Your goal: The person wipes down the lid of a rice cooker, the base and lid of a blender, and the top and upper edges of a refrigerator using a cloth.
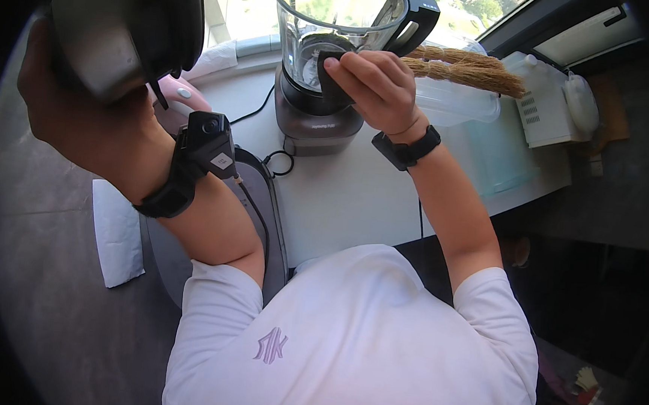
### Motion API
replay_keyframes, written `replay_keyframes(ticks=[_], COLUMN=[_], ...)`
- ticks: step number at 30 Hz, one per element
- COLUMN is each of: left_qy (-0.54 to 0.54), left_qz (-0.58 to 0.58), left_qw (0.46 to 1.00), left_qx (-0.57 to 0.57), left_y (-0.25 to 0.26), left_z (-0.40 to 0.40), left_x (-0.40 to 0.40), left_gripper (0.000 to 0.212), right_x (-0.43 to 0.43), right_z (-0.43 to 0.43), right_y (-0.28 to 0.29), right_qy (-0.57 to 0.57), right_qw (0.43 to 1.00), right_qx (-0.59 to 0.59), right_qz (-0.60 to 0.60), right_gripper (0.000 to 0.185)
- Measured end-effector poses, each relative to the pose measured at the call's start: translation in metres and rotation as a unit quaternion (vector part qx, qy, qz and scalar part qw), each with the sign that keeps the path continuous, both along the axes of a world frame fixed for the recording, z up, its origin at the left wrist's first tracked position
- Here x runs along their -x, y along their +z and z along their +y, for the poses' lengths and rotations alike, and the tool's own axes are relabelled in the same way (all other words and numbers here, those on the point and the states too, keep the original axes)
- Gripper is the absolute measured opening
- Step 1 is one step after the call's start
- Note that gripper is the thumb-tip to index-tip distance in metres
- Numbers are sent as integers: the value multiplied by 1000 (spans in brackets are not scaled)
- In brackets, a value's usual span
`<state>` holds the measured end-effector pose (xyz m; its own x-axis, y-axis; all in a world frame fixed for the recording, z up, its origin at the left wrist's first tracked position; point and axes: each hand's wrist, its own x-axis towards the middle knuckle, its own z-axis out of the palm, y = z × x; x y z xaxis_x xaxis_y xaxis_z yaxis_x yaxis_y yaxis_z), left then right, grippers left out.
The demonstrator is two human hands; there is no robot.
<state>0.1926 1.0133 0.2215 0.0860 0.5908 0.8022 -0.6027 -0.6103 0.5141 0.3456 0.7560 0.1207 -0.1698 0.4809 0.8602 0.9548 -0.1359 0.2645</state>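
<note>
My left hand [98, 124] is raised at the upper left, gripping a glossy black object [129, 14] close to the camera. That object runs out of the picture at the top, so its exact kind cannot be told. Between the thumb and fingers of my right hand [378, 85] is a dark cloth [333, 84]. It hangs in front of the lower wall of a clear blender jug [292, 25] with a black handle [422, 17]. Whether the cloth touches the jug is unclear. The jug sits upright on a dark grey blender base [316, 125].
On the white table [329, 220] are straw brushes [469, 69] over a clear plastic container [461, 105]. A white appliance [546, 105] stands right. Left are a pink device [185, 94], a grey rounded panel [257, 198] and white paper [119, 239]. A black cord [258, 107] trails beside the base.
</note>
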Motion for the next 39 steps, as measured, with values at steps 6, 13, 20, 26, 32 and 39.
replay_keyframes(ticks=[6,13,20,26,32,39], left_qy=[103,-30,-236,-439,-416,-318], left_qz=[62,107,299,405,446,477], left_qw=[981,994,898,747,721,754], left_qx=[-151,-20,-221,-293,-328,-322], left_y=[6,11,61,67,65,58], left_z=[-10,-40,-15,-31,-24,-51], left_x=[-4,-40,-82,-150,-162,-163], left_gripper=[43,35,37,48,49,40], right_x=[22,22,-50,-103,-99,-155], right_z=[-7,-43,-40,-27,-21,-13], right_y=[-70,12,124,124,118,92], right_qy=[3,-10,145,214,174,87], right_qw=[988,981,848,752,764,986], right_qx=[156,-78,-181,-12,8,11], right_qz=[24,176,477,624,621,145], right_gripper=[30,38,28,15,13,19])
